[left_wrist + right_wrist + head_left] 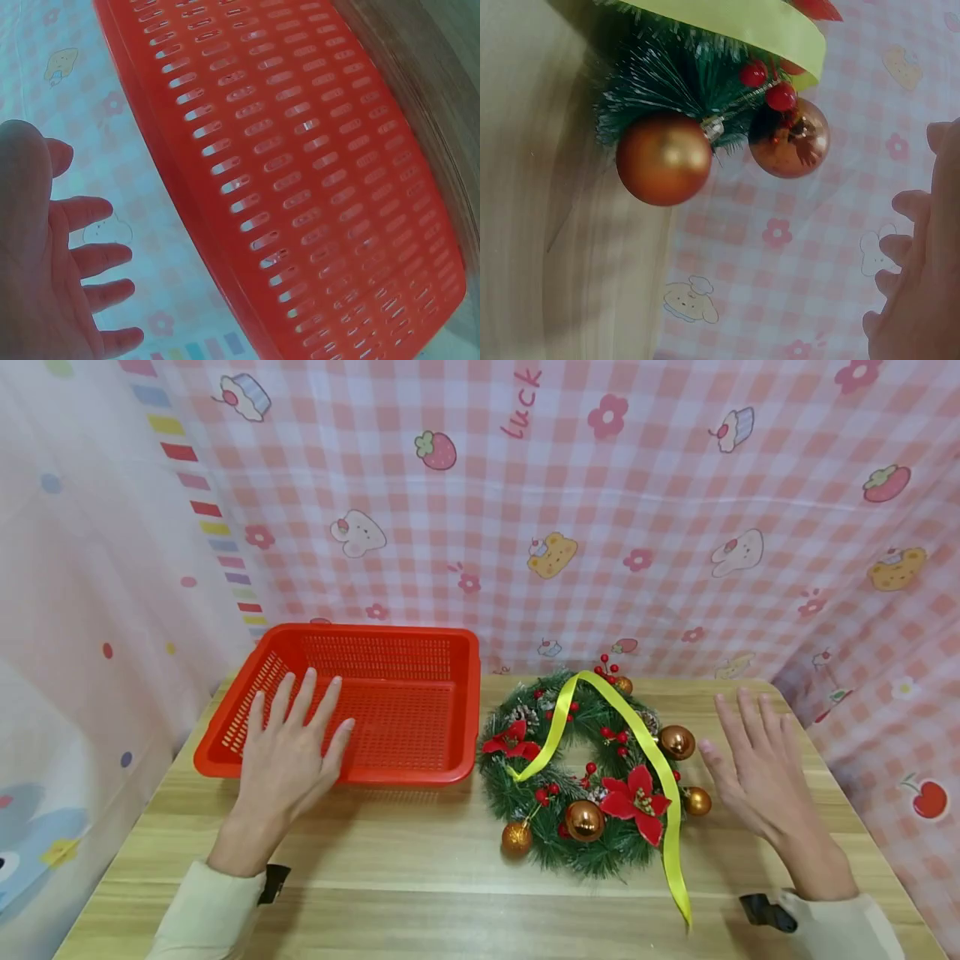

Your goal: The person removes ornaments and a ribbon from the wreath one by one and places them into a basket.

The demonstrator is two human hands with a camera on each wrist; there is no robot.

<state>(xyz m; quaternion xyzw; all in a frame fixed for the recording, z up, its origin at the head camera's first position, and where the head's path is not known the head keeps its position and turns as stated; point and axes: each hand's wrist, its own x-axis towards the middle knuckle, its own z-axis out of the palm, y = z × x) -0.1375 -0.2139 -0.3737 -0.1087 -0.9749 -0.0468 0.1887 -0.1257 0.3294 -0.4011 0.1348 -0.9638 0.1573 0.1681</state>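
glossy plastic basket [397,774]; satiny ribbon [672,818]; smooth wood-grain table [420,893]

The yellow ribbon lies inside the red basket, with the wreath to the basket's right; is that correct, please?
Not quite: the head view shows the yellow ribbon draped over the wreath, not inside the red basket; the wreath is indeed to the basket's right.

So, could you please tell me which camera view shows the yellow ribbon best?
The head view does: it shows the yellow ribbon looping over the wreath, with both ends visible. The right wrist view catches only a stretch of it, cut off by the top edge; the left wrist view shows none of it.
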